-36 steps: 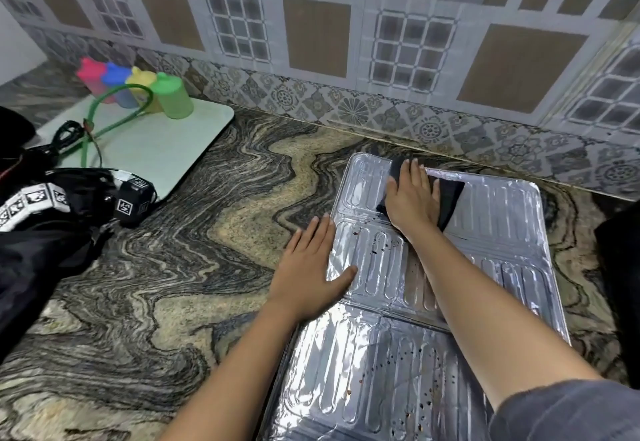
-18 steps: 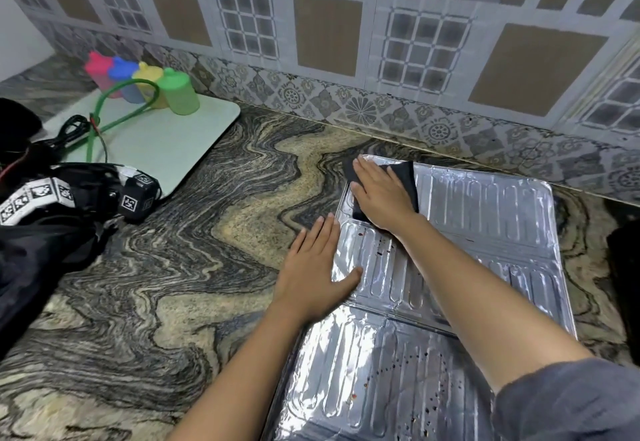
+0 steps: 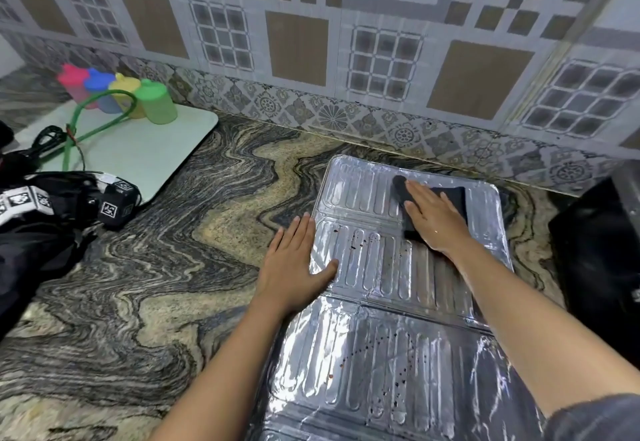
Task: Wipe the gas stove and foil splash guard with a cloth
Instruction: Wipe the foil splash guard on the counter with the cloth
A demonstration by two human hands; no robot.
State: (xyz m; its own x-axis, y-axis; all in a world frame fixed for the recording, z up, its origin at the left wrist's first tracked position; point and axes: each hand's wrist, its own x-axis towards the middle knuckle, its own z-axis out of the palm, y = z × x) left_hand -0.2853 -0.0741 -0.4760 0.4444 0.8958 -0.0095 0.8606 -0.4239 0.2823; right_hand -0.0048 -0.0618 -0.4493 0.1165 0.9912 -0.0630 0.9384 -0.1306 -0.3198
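Note:
The ribbed foil splash guard [image 3: 374,267] lies flat and unfolded on the marbled counter, with dark grease specks on its middle and near panels. My right hand [image 3: 436,219] presses a dark cloth [image 3: 453,198] flat onto the far panel, right of its centre. My left hand [image 3: 294,264] rests palm down, fingers together, on the guard's left edge, half on the counter. A black object at the right edge [image 3: 602,253] may be the gas stove; most of it is out of frame.
A pale tray [image 3: 138,153] at the back left carries coloured plastic bottles [image 3: 156,101] and a green hose [image 3: 90,111]. Black gear with printed marker tags [image 3: 110,205] and dark fabric lie at the left edge. The tiled wall [image 3: 311,59] runs behind the counter.
My right hand has slid the cloth from the far panel's left corner back to the right. The left hand has stayed on the guard's left edge.

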